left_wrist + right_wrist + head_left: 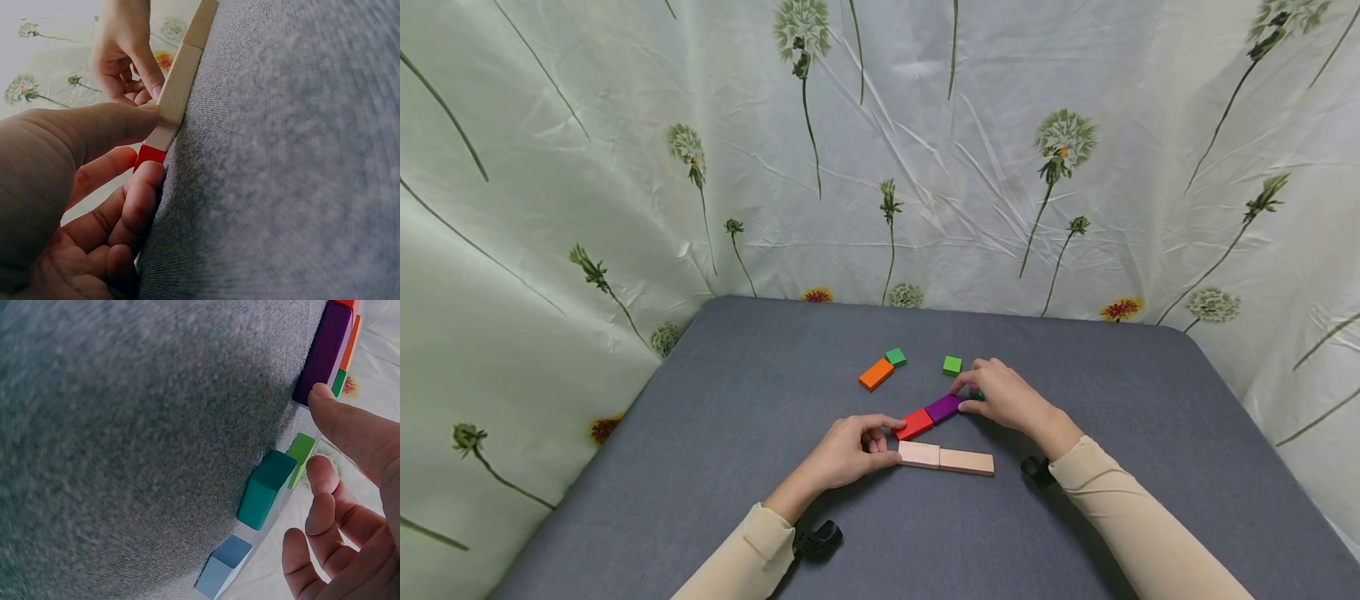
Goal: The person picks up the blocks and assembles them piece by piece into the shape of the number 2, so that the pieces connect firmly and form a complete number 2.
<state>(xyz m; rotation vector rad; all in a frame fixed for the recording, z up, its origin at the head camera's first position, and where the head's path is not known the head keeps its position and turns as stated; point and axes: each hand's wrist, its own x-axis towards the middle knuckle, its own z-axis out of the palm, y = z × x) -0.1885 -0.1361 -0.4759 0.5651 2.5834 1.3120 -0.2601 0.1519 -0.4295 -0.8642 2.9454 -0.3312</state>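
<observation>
In the head view my left hand (847, 450) reaches in from the left. Its index fingertip touches the left end of a red block (914, 424), and its thumb touches the end of a pale wooden block (919, 454). A longer tan wooden block (966, 462) lies end to end with the pale one. My right hand (1006, 397) pinches the right end of a purple block (943, 408), whose other end meets the red block. In the right wrist view the right thumb lies on the purple block (325, 353); the other fingers bend beside it.
An orange block (876, 375) touches a dark green block (896, 357) behind. A light green block (952, 365) lies near my right fingers. Beyond the right hand are a teal block (265, 490) and a light blue block (224, 567). Grey cloth (760, 383) covers the table.
</observation>
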